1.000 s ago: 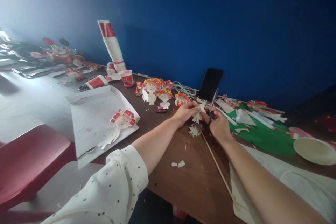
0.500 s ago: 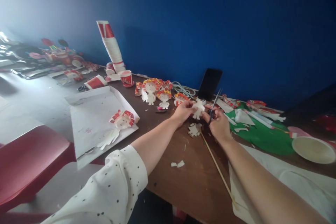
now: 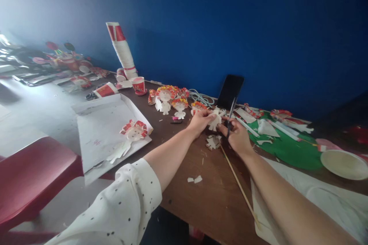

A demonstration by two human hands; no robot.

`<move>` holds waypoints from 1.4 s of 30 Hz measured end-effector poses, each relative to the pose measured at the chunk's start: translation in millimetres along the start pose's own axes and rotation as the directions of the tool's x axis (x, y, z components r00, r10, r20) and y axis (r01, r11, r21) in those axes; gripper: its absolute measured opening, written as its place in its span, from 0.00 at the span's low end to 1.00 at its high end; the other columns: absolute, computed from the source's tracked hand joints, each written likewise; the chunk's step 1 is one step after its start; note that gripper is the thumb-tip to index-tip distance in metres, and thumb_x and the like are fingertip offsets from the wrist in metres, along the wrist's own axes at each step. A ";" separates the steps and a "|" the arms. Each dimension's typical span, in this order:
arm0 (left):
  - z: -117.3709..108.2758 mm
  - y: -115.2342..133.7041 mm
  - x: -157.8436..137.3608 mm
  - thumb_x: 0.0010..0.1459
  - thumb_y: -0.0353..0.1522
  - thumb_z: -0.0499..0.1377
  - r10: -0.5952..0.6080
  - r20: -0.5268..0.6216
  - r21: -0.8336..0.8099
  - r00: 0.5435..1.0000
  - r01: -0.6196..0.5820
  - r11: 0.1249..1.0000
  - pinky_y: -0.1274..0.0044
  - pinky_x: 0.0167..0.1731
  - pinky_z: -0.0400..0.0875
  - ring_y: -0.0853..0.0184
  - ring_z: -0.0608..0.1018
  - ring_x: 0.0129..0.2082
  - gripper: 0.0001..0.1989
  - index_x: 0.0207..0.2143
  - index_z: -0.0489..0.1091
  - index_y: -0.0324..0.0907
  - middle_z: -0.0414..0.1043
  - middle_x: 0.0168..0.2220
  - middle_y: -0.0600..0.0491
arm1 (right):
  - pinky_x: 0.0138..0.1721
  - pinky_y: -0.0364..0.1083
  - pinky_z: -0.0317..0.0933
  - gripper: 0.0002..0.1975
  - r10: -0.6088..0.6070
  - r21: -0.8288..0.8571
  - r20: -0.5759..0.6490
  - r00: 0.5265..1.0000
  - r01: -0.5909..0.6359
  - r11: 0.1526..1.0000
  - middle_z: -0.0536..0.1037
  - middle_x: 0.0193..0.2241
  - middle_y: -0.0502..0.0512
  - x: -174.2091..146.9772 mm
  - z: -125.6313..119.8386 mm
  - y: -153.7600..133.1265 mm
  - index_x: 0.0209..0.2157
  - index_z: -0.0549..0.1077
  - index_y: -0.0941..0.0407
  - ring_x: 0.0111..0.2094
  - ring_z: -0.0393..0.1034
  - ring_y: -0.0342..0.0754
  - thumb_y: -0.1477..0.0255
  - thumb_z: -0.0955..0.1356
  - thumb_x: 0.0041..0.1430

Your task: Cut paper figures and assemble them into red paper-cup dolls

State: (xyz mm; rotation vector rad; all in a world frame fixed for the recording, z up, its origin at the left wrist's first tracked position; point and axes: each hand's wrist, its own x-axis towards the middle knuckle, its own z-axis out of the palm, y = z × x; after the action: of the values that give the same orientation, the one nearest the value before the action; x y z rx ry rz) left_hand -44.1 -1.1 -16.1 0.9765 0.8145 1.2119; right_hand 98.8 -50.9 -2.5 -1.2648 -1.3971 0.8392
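Note:
My left hand (image 3: 201,121) pinches a small white paper cutout (image 3: 214,123) shaped like a doll's body, above the brown table. Scissors (image 3: 232,111) are in my right hand (image 3: 236,134), blades pointing up; its fingertips also reach the cutout's right edge. Just below my hands, white paper cutouts (image 3: 213,142) lie by the tip of a thin wooden stick (image 3: 238,183). Paper dolls (image 3: 165,99) with red and yellow curled hair rest left of my left hand. Behind the scissors, a dark phone (image 3: 230,91) leans against the blue wall.
A white paper box lid (image 3: 97,134) with a red-haired paper doll on it lies at left. A tall cup stack (image 3: 122,51) leans by the wall. To the right are a green sheet (image 3: 299,153), a paper bowl (image 3: 343,164) and a white board (image 3: 310,199). Paper scraps (image 3: 194,179) dot the table.
The scissors have turned more upright in my right hand. The cutout has shifted and turned slightly, a little to the left. My left arm has hardly moved.

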 end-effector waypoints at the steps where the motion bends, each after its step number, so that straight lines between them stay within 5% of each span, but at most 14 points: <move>1: -1.4 -0.2 1.2 0.45 0.36 0.66 0.006 -0.014 -0.021 1.000 -0.006 1.000 0.81 0.23 0.64 0.76 0.70 0.20 0.13 0.30 0.70 0.37 0.69 0.22 0.56 | 0.38 0.49 0.66 0.25 0.009 -0.001 0.017 1.000 -0.009 1.000 0.77 0.29 0.53 -0.1 0.4 0.3 0.43 0.72 0.58 0.31 0.72 0.48 0.60 0.74 0.44; 8: -2.4 7.0 -0.4 0.43 0.36 0.67 -0.010 -0.001 -0.191 1.000 0.010 0.981 0.80 0.22 0.65 0.74 0.71 0.19 0.15 0.28 0.67 0.38 0.70 0.21 0.56 | 0.39 0.47 0.65 0.19 0.025 -0.085 0.187 0.982 -0.009 0.996 0.78 0.31 0.54 -1.1 -1.7 -3.9 0.41 0.73 0.57 0.35 0.73 0.50 0.64 0.72 0.46; 16: 3.2 9.0 -7.3 0.44 0.35 0.67 -0.041 0.076 -0.166 0.996 0.053 0.985 0.80 0.19 0.64 0.74 0.70 0.17 0.14 0.28 0.66 0.38 0.69 0.20 0.57 | 0.29 0.44 0.61 0.14 0.073 -0.248 0.286 0.955 0.000 0.969 0.74 0.20 0.51 -3.0 -4.1 -11.0 0.28 0.75 0.58 0.23 0.66 0.45 0.60 0.70 0.48; 42: 6.3 10.9 -8.1 0.46 0.35 0.66 -0.072 0.022 -0.080 0.997 0.073 0.994 0.81 0.17 0.65 0.74 0.69 0.15 0.14 0.24 0.62 0.38 0.66 0.17 0.57 | 0.24 0.43 0.55 0.20 0.103 -0.240 0.305 0.947 -0.028 0.970 0.70 0.15 0.50 -3.4 -7.4 -11.4 0.22 0.72 0.57 0.20 0.61 0.44 0.52 0.69 0.47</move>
State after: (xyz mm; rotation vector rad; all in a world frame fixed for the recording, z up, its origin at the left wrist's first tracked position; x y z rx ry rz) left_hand -43.9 -9.4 -3.6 0.8844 0.7734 1.1622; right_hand 102.8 -57.4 9.2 -1.4057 -1.7583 0.9767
